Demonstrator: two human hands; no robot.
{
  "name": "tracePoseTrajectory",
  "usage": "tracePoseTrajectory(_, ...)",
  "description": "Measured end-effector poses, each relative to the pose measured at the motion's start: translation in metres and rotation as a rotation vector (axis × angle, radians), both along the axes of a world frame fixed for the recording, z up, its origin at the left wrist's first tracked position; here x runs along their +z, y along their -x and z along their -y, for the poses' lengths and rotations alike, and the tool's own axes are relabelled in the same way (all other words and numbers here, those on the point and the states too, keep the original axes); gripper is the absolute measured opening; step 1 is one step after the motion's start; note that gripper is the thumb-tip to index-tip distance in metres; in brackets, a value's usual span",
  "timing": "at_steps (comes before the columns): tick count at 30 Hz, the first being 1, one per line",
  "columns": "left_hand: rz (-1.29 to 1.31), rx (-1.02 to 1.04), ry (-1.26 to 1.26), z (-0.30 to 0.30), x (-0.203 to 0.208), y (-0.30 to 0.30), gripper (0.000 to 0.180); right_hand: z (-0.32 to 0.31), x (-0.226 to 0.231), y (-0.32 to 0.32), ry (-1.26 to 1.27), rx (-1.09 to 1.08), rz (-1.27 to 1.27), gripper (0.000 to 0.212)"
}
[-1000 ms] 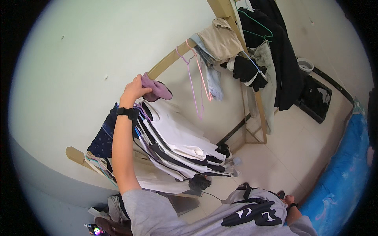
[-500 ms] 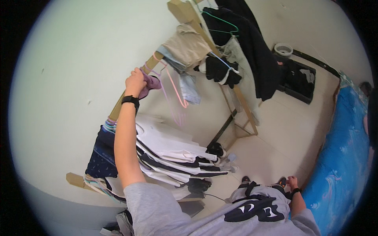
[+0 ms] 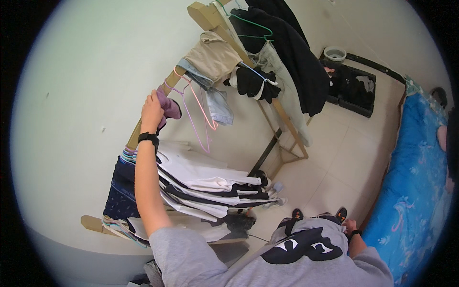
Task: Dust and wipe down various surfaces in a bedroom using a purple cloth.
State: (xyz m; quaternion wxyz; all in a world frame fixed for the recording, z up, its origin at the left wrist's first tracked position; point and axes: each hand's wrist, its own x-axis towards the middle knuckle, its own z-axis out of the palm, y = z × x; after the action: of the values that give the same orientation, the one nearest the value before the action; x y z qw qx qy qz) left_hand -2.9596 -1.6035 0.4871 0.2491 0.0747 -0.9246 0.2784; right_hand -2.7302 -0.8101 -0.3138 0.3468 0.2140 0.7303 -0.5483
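My left hand (image 3: 152,114) is closed on a mauve cloth (image 3: 169,106) with a dark edge, pressed against the wooden rail (image 3: 134,136) of a clothes rack. Just beyond it, a purple hanger (image 3: 187,110) and a pink hanger (image 3: 196,97) dangle bare from the same rail. Nearer than the hand hang white and black shirts (image 3: 205,177), packed closely, and a navy garment (image 3: 122,189). Low beside my body is my right hand (image 3: 350,226), by the edge of a bed; its fingers are mostly hidden.
Beige shorts (image 3: 213,55) lie over the rail farther along, above a pale blue garment (image 3: 220,106). Dark clothes (image 3: 287,52) hang on the rack's far end. An open black case (image 3: 354,91) is on the floor. A blue-covered bed (image 3: 411,191) borders the right side.
My left hand has shifted slightly along the rail toward me with the mauve cloth, farther from the bare hangers. The purple hanger, blurred before, now shows sharply. The whole view has shifted a little.
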Motion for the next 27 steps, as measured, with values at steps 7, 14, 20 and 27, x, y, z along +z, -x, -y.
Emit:
tracePoseTrajectory(7,-0.039,0.078,0.036,-0.021,0.013,-0.064,0.042,0.038,0.059,0.047,0.150,-0.418,0.071,0.015)
tracePoseTrajectory(14,-0.222,0.103,-0.233,-0.130,0.021,-0.118,0.031,-0.016,0.050,0.057,0.273,-0.370,-0.065,0.010)
tracePoseTrajectory(20,-0.019,-0.052,-0.654,-0.259,-0.106,-0.168,0.037,-0.040,0.086,0.077,0.234,-0.265,0.104,0.023)
tracePoseTrajectory(27,0.576,0.093,-1.105,-0.367,-0.366,-0.184,0.034,-0.143,0.036,-0.005,0.188,-0.163,0.232,0.022)
